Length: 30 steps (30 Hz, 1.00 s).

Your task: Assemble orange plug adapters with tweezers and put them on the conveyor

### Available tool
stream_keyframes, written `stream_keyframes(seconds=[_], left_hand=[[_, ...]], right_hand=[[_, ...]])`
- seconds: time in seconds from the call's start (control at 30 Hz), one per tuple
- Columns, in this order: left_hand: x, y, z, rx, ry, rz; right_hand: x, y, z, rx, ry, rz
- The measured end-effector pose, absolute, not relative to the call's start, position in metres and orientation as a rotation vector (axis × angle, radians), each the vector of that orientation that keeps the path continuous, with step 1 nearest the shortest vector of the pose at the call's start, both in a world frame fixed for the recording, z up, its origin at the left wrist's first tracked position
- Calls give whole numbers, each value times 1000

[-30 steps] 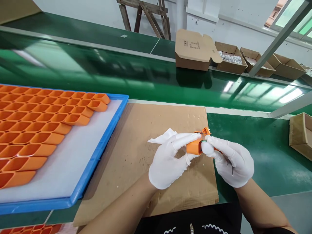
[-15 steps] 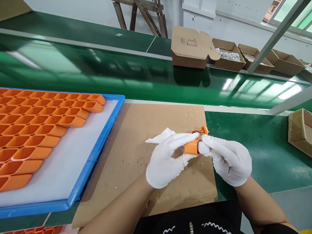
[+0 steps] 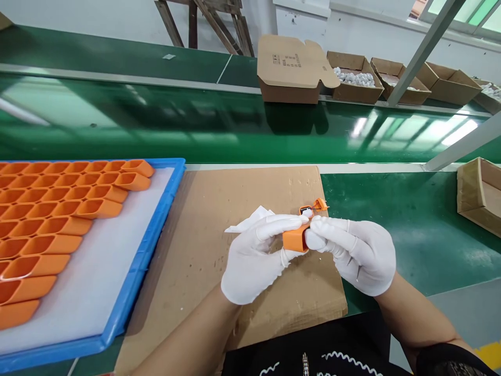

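Observation:
My left hand [image 3: 256, 261], in a white glove, pinches an orange plastic housing [image 3: 294, 241] between thumb and fingers above the cardboard. A smaller orange piece [image 3: 320, 204] with thin dark wires sticks out just beyond the fingertips. My right hand [image 3: 354, 253], gloved too, has its fingers closed against the right side of the housing. The thumb and fingertips meet there, and whatever they pinch is hidden. A folded white cloth or paper [image 3: 250, 219] lies on the cardboard behind my left hand.
A blue tray [image 3: 146, 245] at the left holds rows of orange tube-like housings [image 3: 64, 225]. Under my hands lies a cardboard sheet [image 3: 219, 193] on the green table [image 3: 383, 201]. Across the green conveyor belt [image 3: 219, 128] stand several cardboard boxes [image 3: 287, 91]. Another box [image 3: 472, 193] is at the right.
The camera view has shifted, so most things sit a little further left. Both hands stay together at the orange housing, my right fingertips now closer against its side.

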<state>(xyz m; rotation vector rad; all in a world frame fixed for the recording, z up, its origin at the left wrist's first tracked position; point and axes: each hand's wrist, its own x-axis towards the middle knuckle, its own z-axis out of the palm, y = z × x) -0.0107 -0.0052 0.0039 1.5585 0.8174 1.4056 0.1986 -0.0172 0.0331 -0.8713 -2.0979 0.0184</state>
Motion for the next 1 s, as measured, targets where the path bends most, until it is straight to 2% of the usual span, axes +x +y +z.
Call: stream_keyframes(seconds=[0.4,1.0], left_hand=[[-9,-1,-1,1607,711,1471],[-4,-5,-4,1609,829,1526]], right_hand=[[194,-15,27,-848,-2063,-22],[192,-17,31,-985,-2195,-49]])
